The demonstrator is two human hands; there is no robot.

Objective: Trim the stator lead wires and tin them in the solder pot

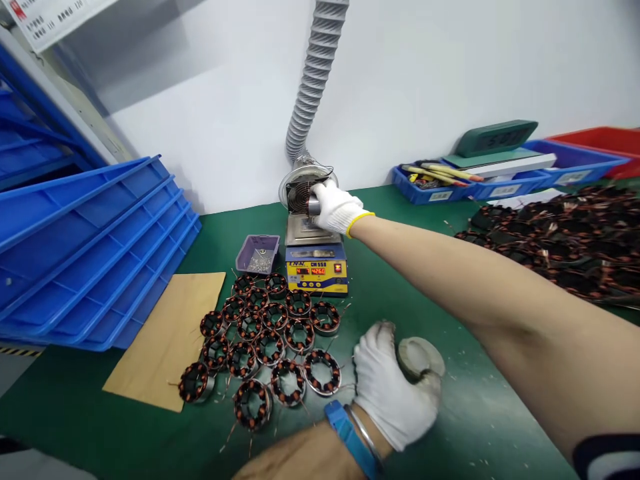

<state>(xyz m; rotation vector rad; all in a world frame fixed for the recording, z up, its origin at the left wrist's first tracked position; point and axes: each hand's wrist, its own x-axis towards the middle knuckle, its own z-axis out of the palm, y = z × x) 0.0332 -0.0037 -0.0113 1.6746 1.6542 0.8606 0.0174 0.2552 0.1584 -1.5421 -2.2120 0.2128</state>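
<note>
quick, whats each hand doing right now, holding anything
Left hand: open, resting on the green mat, holding nothing.
Right hand: closed on a metal part above the yellow and blue unit.

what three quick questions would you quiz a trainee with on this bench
1. True or false: the left hand rests on the green mat beside the wound stators.
2. The right hand grips a metal part above the yellow-blue unit. Its displays glow: A green, B red, C white.
3. Fill in: the small tray left of the unit is ___ in colour.
Key: 1 true; 2 B; 3 purple.
</note>
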